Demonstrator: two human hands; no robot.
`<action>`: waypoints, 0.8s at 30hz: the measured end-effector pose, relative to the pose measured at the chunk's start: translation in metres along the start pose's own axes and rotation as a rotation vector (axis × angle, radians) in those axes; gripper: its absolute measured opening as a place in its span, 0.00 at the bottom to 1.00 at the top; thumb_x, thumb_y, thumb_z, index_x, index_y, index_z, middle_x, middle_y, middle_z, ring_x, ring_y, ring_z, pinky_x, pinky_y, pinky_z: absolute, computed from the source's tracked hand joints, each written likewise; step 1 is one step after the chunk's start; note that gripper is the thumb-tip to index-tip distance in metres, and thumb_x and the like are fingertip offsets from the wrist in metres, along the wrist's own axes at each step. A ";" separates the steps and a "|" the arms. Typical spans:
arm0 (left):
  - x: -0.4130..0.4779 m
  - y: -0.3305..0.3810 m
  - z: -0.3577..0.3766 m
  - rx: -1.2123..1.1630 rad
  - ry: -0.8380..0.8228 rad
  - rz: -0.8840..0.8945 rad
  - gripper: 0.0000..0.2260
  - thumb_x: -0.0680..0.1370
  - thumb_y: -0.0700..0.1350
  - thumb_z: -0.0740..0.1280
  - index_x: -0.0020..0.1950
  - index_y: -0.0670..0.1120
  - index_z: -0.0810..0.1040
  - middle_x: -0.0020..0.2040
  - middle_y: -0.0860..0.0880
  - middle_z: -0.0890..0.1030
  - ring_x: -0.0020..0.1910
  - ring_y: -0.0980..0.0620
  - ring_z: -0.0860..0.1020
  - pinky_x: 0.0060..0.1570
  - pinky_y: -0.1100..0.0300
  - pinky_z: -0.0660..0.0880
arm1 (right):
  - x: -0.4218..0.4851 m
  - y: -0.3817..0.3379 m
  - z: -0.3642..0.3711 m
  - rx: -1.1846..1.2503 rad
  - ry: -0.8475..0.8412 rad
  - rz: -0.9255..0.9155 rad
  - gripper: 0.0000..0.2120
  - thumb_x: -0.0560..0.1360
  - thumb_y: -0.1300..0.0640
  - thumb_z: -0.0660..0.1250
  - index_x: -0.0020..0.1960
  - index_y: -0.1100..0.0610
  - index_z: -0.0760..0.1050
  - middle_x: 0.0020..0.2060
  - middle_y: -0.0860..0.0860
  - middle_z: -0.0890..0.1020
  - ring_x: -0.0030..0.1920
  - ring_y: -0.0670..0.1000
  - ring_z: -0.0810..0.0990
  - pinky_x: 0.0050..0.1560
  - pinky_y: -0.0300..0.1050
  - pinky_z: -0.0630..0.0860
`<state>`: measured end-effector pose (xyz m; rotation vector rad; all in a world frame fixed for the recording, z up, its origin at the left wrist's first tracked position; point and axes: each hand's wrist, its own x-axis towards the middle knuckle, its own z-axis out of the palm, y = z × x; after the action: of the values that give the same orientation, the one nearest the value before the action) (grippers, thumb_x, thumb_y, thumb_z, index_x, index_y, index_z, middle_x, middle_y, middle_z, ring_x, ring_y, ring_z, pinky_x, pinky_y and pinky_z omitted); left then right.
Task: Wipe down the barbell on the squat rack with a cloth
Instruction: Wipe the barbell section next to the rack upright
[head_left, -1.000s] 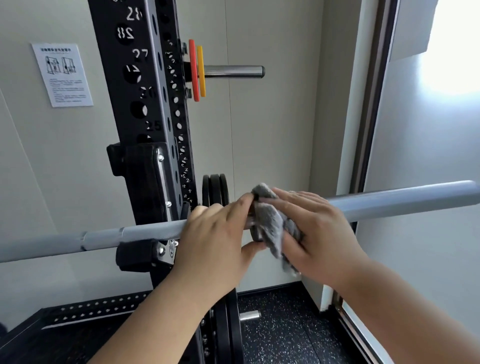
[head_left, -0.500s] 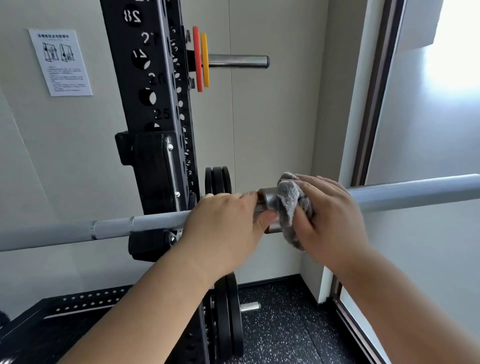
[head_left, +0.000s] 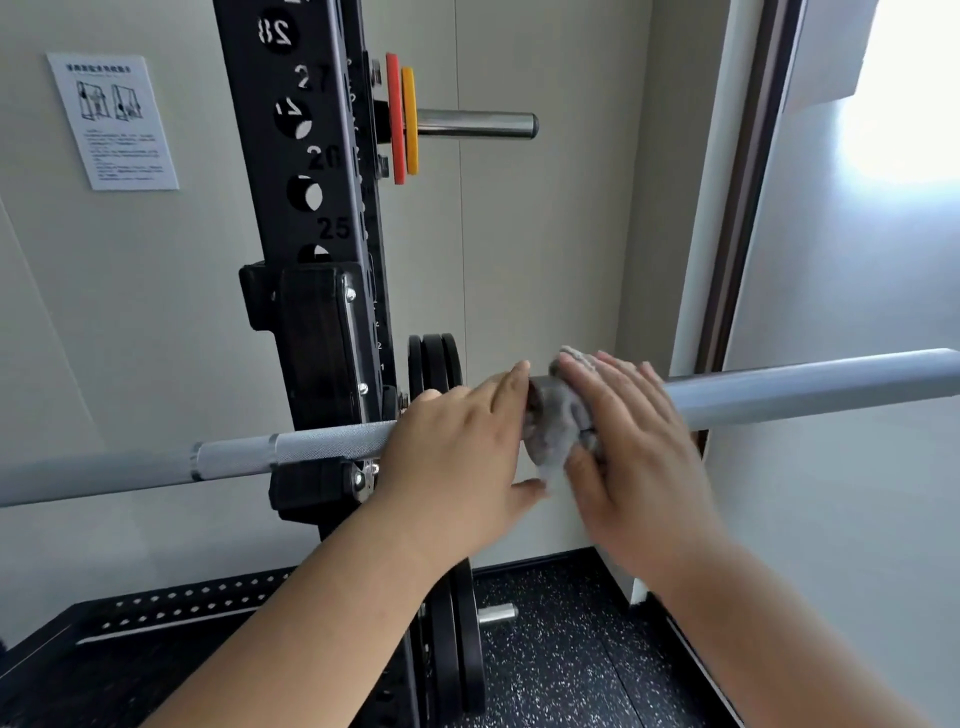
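Pale wall panels (head_left: 545, 234) back a black steel squat rack (head_left: 311, 208) holding a long grey steel barbell (head_left: 805, 389), which the left hand (head_left: 457, 457) grips while the right hand (head_left: 639, 441) wraps a fluffy grey cloth (head_left: 556, 421) round it alongside; a slackened grip could let the barbell roll or the cloth drop.

Bright daylight from blown-out window (head_left: 904, 104) at right — slight blur, wide-angle edge bending
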<state>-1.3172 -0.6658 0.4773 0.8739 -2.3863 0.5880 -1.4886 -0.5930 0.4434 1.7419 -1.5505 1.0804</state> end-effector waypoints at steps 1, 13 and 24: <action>-0.003 0.000 0.001 -0.032 0.016 0.013 0.46 0.73 0.69 0.66 0.82 0.45 0.56 0.77 0.51 0.71 0.67 0.50 0.77 0.62 0.50 0.75 | -0.003 -0.004 0.004 0.014 -0.003 -0.026 0.26 0.83 0.48 0.57 0.79 0.55 0.68 0.78 0.51 0.71 0.79 0.54 0.66 0.80 0.62 0.60; -0.004 -0.001 -0.003 -0.062 0.021 0.050 0.46 0.76 0.66 0.65 0.84 0.49 0.43 0.84 0.54 0.57 0.77 0.52 0.66 0.73 0.52 0.65 | -0.019 -0.019 0.014 0.085 0.120 0.061 0.23 0.83 0.58 0.62 0.77 0.59 0.71 0.78 0.53 0.70 0.81 0.56 0.62 0.79 0.65 0.60; -0.001 -0.004 -0.003 -0.129 0.051 0.060 0.40 0.77 0.56 0.69 0.82 0.55 0.49 0.80 0.58 0.64 0.71 0.52 0.72 0.66 0.52 0.71 | -0.018 -0.012 0.016 0.020 0.191 0.066 0.22 0.85 0.54 0.58 0.77 0.59 0.71 0.78 0.54 0.70 0.80 0.57 0.64 0.78 0.65 0.62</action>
<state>-1.3125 -0.6661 0.4799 0.7260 -2.3817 0.4670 -1.4737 -0.5946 0.4217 1.5598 -1.4914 1.2599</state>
